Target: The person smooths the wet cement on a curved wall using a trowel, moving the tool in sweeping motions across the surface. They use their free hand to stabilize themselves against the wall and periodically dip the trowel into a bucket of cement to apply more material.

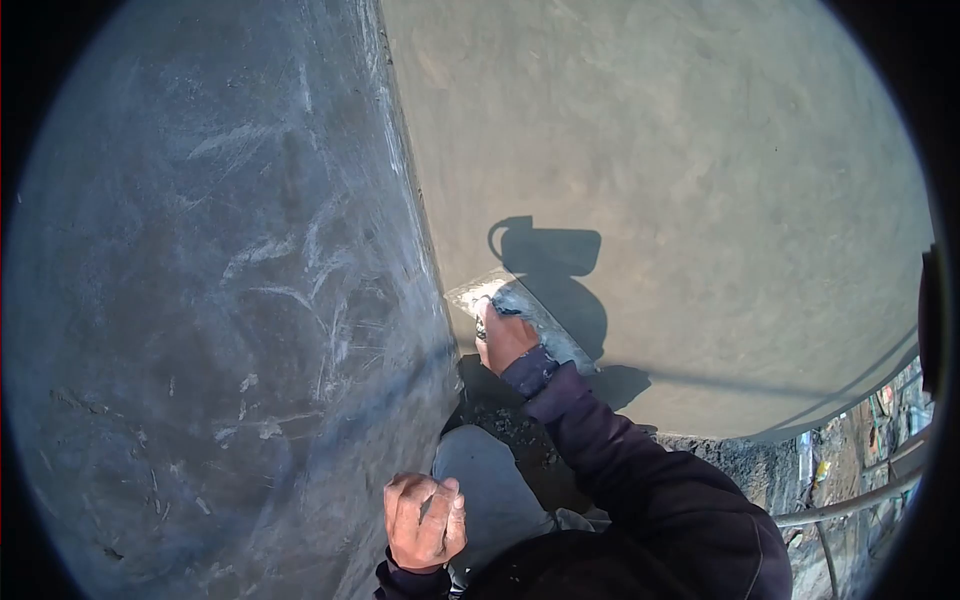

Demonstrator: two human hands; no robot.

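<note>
My right hand [503, 338] is wrapped round the handle of a flat metal trowel [555, 335]. The trowel's blade lies against the smooth tan plastered wall [700, 200], close to the corner where it meets the darker grey wall [200, 250]. Lower down, my left hand [425, 520] is raised with its fingers curled in, near the grey wall; nothing can be made out in it. Dark sleeves cover both wrists.
My knee [485, 475] in light grey cloth is below the corner. A grey pipe [850, 505] curves across the lower right, over rubble-strewn ground [840, 460]. Shadows fall on the tan wall around the trowel.
</note>
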